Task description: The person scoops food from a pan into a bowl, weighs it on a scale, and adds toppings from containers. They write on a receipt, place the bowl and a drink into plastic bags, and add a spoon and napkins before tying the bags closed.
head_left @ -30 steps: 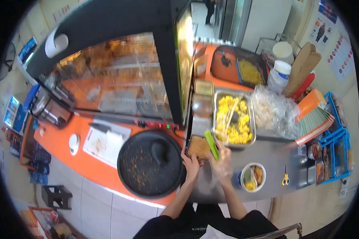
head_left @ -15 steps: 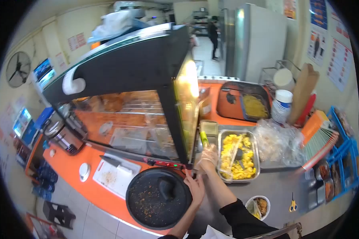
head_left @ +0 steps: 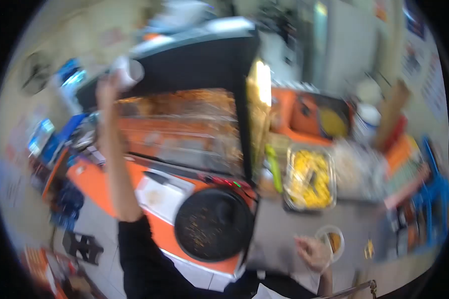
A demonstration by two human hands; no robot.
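The whole view is blurred by motion. My left arm is raised high, and my left hand is up at the white roll on the top left corner of the black heated display case; its grip is too blurred to read. My gloved right hand is low over the grey counter, just left of a small bowl of food, with nothing visible in it. The green tongs lie on the trays beside the case, away from both hands.
A round black pan sits on the orange counter in front of the case. A white cutting board with a knife lies to its left. The metal tray of yellow food stands right of the tongs; blue racks are at far right.
My left hand left the pan's edge and swung up to the white roll on the case. My right hand let go of the green tongs and dropped back beside the bowl.
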